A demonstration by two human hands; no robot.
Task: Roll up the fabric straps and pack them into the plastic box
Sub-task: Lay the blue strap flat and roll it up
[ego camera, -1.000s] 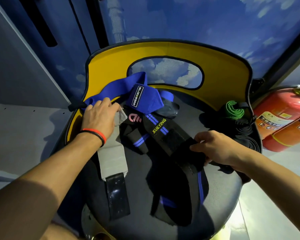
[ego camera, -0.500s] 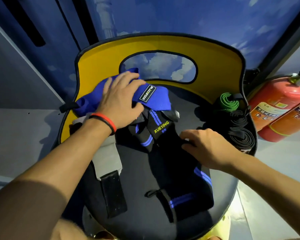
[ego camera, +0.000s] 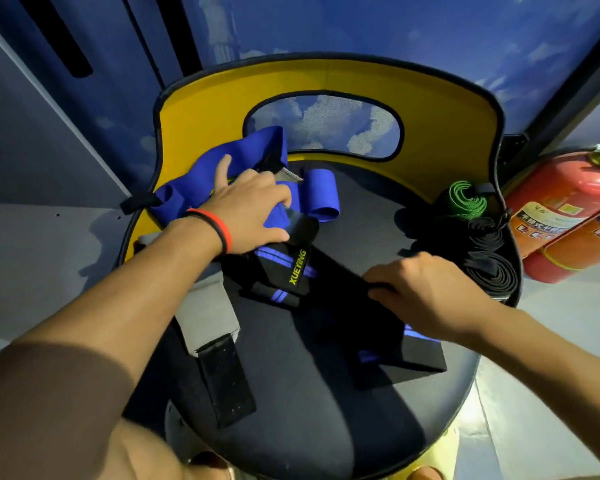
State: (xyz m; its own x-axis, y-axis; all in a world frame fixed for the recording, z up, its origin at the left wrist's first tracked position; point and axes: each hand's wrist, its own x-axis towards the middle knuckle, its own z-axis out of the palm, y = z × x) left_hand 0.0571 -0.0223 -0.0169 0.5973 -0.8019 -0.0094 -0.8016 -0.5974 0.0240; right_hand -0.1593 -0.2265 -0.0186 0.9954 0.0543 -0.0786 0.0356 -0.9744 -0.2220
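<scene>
1. On the chair seat [ego camera: 291, 403], near its middle, lies the black strap [ego camera: 293, 271], striped blue with a yellow XUEYING label. My right hand [ego camera: 426, 292] pinches its right part, fingers curled over the edge and thumb out of sight.
2. My left hand [ego camera: 253, 216] lies spread and flat, pressing the blue strap [ego camera: 194, 192] at the far left; it grips nothing.
3. I judge the black strap light, limp, woven and slightly stretchy. It will sag and skew unless pulled taut, so I should take 1 short end and roll tightly along its length.
4. At the near left, a grey strap [ego camera: 210, 317] ends in a darker, rougher-looking patch.
5. At the far right sit rolled straps [ego camera: 489, 258], 1 of them green; the plastic box around them is too dark to make out.
</scene>
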